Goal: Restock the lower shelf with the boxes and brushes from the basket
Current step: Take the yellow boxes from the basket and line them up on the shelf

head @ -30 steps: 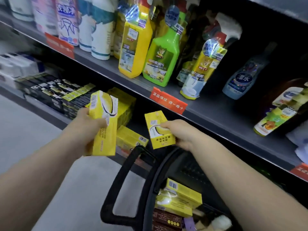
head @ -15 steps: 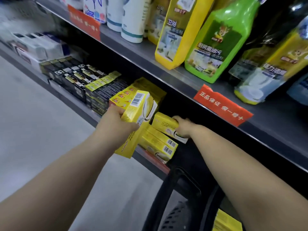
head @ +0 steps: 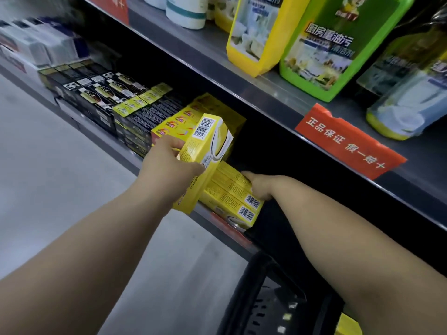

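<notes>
My left hand grips a tall yellow box, held upright and tilted just in front of the lower shelf. My right hand holds a smaller yellow box by its right end, lying on top of two stacked yellow boxes at the shelf's front edge. A block of more yellow boxes stands behind my left hand. The black basket sits at the bottom under my right forearm, with a yellow box showing in it.
Black boxes with yellow tops fill the lower shelf to the left, and white boxes lie beyond. The upper shelf carries yellow and green cleaner bottles and a red price tag. Grey floor spreads at left.
My right hand has carried the small yellow box from above the basket onto the stack on the lower shelf. My left hand has brought the tall box closer to the shelf.
</notes>
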{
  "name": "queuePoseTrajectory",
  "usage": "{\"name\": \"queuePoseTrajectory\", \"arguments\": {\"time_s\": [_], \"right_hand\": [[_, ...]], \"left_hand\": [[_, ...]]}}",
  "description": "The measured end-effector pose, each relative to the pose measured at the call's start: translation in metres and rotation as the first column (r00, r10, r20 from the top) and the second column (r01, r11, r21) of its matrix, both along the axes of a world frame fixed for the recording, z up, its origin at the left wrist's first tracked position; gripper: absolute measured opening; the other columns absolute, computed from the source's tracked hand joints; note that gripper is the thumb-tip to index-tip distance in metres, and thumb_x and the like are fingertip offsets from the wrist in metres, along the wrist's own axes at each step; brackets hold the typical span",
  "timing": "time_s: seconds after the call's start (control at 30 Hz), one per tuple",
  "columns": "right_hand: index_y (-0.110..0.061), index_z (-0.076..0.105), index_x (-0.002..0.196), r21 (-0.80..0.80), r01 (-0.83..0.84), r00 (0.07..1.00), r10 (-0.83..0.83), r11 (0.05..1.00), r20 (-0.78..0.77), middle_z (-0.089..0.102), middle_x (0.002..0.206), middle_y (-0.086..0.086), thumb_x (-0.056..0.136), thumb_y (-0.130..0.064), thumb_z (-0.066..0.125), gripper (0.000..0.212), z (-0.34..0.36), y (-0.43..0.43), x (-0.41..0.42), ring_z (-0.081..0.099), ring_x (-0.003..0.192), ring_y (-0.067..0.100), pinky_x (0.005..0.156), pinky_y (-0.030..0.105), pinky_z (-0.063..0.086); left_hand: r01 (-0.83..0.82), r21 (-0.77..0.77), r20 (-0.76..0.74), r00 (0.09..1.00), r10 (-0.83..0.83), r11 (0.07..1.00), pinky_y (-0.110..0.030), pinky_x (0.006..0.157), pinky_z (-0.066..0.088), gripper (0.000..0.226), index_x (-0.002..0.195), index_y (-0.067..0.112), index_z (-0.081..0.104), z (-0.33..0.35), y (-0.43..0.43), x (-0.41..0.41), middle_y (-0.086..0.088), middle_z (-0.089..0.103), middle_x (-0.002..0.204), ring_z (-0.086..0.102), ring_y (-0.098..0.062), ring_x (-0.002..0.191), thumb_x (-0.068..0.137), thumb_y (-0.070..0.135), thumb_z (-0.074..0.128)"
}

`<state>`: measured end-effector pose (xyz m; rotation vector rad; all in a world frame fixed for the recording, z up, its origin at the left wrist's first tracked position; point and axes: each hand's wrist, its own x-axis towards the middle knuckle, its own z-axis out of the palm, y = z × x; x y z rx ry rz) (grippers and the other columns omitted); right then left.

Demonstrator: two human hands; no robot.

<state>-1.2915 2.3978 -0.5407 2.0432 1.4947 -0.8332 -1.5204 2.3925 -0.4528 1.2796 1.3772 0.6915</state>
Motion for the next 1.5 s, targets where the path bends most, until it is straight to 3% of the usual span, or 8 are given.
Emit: {"name": "queuePoseTrajectory", "arguments": {"time_s": [0.1,0.23,0.47,0.73,0.9,1.0,1.27,1.5], "right_hand": [[-0.025,-0.008,0.15,0.167,0.042,0.998,-0.033,0.985,-0.057,0.024,0.152,0.015,0.089,-0.001,0.051,0.088,0.022,0.004,-0.006,0.049,0.12,0.029,0.096,0.036,0.046],[-0.032,0.005,0.15,0.544,0.12,0.859,0.188,0.83,-0.475,0.02,0.154,0.002,0.068,-0.02,0.082,0.113,0.083,-0.001,-0.026,0.026,0.137,0.011,0.105,0.023,0.029],[-0.047,0.022,0.142,0.643,-0.062,0.862,0.366,0.764,-0.352,0.041,0.131,-0.011,0.064,-0.036,0.084,0.1,0.123,-0.051,-0.03,0.039,0.123,0.005,0.103,0.023,0.035],[-0.02,0.059,0.111,0.459,-0.017,0.939,0.171,0.888,-0.297,0.058,0.098,-0.008,0.089,-0.039,0.058,0.029,0.108,-0.067,-0.01,0.057,0.094,0.011,0.081,0.026,0.043],[-0.005,0.029,0.143,0.324,0.273,0.961,-0.244,0.906,-0.127,0.042,0.142,0.014,0.1,-0.028,0.041,0.051,0.082,-0.053,0.037,0.042,0.128,0.026,0.1,0.026,0.032],[0.007,0.04,0.134,0.244,0.291,0.95,-0.309,0.925,0.039,0.046,0.137,0.023,0.1,-0.017,0.039,0.041,0.058,-0.033,0.048,0.047,0.124,0.034,0.095,0.033,0.04],[-0.008,0.013,0.149,0.135,0.071,0.974,-0.098,0.988,0.205,0.03,0.148,0.019,0.095,-0.02,0.049,0.066,0.007,0.007,0.032,0.038,0.132,0.033,0.102,0.033,0.037],[-0.032,0.007,0.151,0.084,0.095,0.994,-0.099,0.992,0.048,0.04,0.138,0.011,0.1,-0.023,0.032,0.057,0.0,0.002,0.021,0.043,0.088,0.021,0.084,0.034,0.043]], "left_hand": [[0.031,-0.002,0.005,1.0,-0.031,1.0,-0.031,0.06,0.052,0.037,0.106,0.021,0.056,0.0,0.0,-0.003,0.004,0.062,0.086,0.062,-0.017,0.073,0.076,0.018,0.076],[0.114,0.018,-0.011,0.993,-0.114,0.993,-0.023,0.051,0.049,0.023,0.081,0.029,0.062,0.0,-0.001,-0.005,0.009,0.068,0.08,0.064,-0.009,0.064,0.073,0.015,0.079],[0.344,0.014,-0.075,0.937,-0.343,0.939,-0.025,0.067,0.055,0.041,0.094,0.027,0.065,0.0,-0.006,0.003,0.015,0.068,0.085,0.065,0.0,0.075,0.06,0.026,0.087],[0.275,0.185,-0.075,0.961,-0.265,0.944,-0.025,0.071,0.044,0.032,0.097,0.033,0.057,-0.002,-0.008,0.012,0.016,0.057,0.095,0.053,-0.006,0.09,0.074,0.022,0.077],[0.261,0.144,0.013,0.964,-0.265,0.955,-0.027,0.07,0.044,0.025,0.096,0.029,0.059,-0.003,-0.004,0.011,0.015,0.057,0.092,0.053,-0.003,0.082,0.077,0.02,0.074],[0.366,0.145,-0.008,0.93,-0.369,0.919,-0.018,0.068,0.041,0.031,0.1,0.029,0.059,-0.004,-0.009,0.015,0.015,0.059,0.096,0.053,-0.005,0.09,0.075,0.021,0.076],[0.433,0.167,-0.085,0.902,-0.424,0.886,-0.017,0.069,0.044,0.03,0.102,0.028,0.059,-0.005,-0.01,0.015,0.013,0.06,0.097,0.056,-0.006,0.092,0.077,0.027,0.075],[0.437,0.149,-0.028,0.898,-0.438,0.887,-0.032,0.081,0.052,0.03,0.1,0.025,0.061,0.004,-0.014,0.014,0.01,0.062,0.097,0.059,-0.011,0.093,0.075,0.031,0.076]]}}
